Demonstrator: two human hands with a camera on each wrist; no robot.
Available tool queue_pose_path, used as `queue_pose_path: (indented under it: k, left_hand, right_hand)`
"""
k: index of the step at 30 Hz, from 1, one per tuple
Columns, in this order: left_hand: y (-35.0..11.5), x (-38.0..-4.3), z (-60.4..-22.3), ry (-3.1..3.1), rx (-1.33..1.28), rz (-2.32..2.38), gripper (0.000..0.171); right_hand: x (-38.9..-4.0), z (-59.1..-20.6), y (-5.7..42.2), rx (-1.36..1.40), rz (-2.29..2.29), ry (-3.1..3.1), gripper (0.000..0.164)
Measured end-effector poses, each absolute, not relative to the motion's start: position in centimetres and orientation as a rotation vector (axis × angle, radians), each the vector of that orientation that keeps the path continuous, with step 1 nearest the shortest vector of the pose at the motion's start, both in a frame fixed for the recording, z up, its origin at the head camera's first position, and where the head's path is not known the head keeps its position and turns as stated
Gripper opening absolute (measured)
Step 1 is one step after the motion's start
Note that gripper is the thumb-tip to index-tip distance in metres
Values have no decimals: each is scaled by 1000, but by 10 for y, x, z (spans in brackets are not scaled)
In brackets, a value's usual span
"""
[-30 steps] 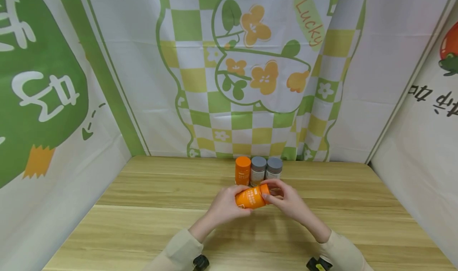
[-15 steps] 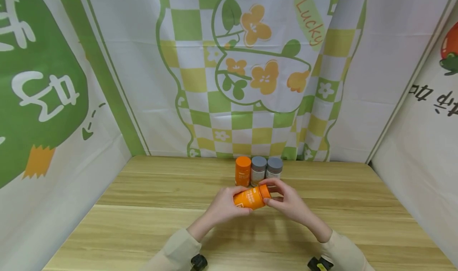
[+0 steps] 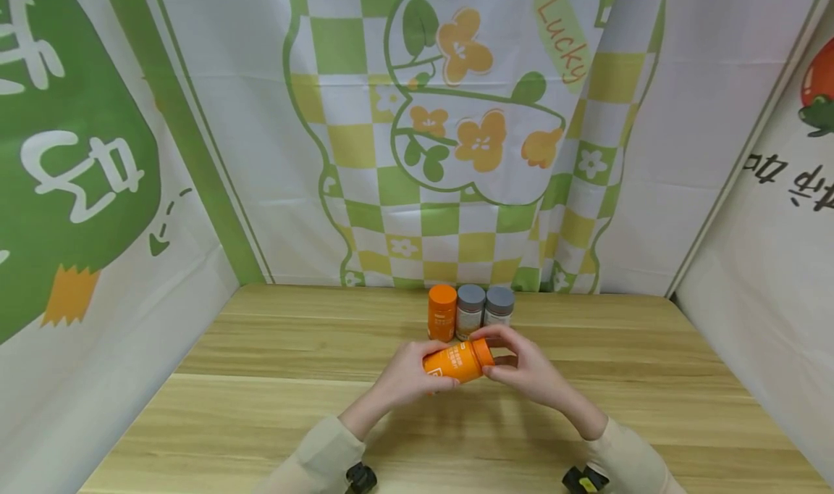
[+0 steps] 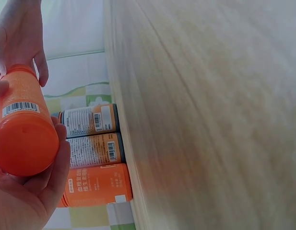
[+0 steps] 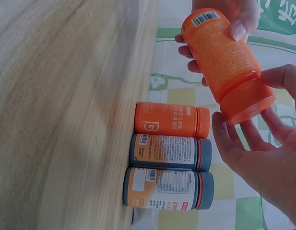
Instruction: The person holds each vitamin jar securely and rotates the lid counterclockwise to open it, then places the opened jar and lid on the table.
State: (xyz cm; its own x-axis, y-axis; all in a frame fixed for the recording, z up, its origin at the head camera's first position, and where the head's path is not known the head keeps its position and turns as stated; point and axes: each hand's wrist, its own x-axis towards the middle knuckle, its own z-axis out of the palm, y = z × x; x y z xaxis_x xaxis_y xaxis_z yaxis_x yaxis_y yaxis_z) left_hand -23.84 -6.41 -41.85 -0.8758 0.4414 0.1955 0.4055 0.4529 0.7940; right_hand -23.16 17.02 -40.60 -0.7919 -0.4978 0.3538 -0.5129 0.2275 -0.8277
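An orange supplement bottle (image 3: 454, 363) is held tilted above the table, its screw cap (image 3: 482, 352) toward the right. My left hand (image 3: 405, 378) grips the body from the base end, thumb along the near side. In the right wrist view, white print and a barcode show on the bottle (image 5: 224, 52). Around the cap's rim curl the thumb and fingers of my right hand (image 3: 526, 367). The left wrist view shows the round orange base (image 4: 26, 146) resting over my left palm.
Behind the hands, another orange bottle (image 3: 441, 311) and two grey-capped bottles (image 3: 470, 307) (image 5: 167, 189) stand upright in a row near the back edge of the wooden table (image 3: 293, 349). A printed green-checked cloth (image 3: 365, 226) hangs directly behind them.
The held bottle has shifted slightly left and turned a little, its label rolling toward me. My right fingers have slid slightly around the cap. The standing bottles have not moved.
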Motion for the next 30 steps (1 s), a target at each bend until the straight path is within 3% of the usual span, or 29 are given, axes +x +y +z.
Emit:
queue_pose_path:
  k: [30]
  left_hand:
    - [-62,-237,-420,2612,744,1453,47]
  right_hand:
    - [-232,-407,174,1102,1601,-2402,39]
